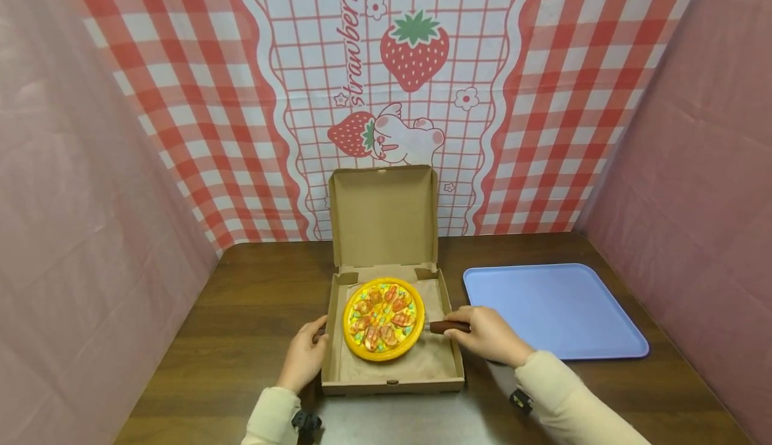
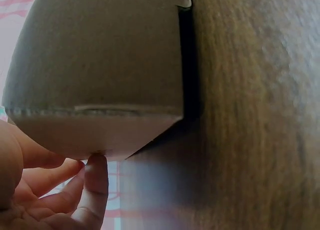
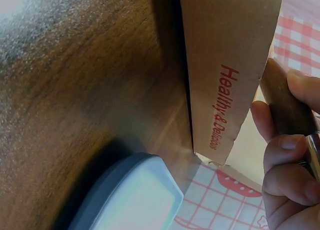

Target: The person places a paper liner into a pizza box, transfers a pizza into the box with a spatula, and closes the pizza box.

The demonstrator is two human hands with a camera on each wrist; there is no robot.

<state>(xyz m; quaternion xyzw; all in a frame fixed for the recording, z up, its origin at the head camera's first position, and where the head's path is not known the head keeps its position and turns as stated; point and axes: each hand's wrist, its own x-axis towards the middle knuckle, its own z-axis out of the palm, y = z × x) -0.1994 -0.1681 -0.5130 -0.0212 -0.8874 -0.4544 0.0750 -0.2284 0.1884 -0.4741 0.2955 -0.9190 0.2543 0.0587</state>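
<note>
A toy-like pizza (image 1: pixel 383 320) with a yellow crust and shrimp-like toppings is over the paper-lined base of an open cardboard pizza box (image 1: pixel 392 387). My right hand (image 1: pixel 491 334) grips the brown handle (image 1: pixel 449 326) of a pizza server across the box's right wall. A short metal neck shows at the pizza's edge; the blade is hidden. In the right wrist view, fingers and thumb wrap around that handle (image 3: pixel 287 97). My left hand (image 1: pixel 304 356) touches the outside of the box's left wall, its fingertips (image 2: pixel 96 165) against the cardboard (image 2: pixel 100 54).
A light blue tray (image 1: pixel 549 311) lies on the brown table (image 1: pixel 259 297) to the right of the box. The box lid (image 1: pixel 384 217) stands upright behind the pizza. A red checked strawberry cloth (image 1: pixel 416 49) hangs at the back, with pink curtains on both sides.
</note>
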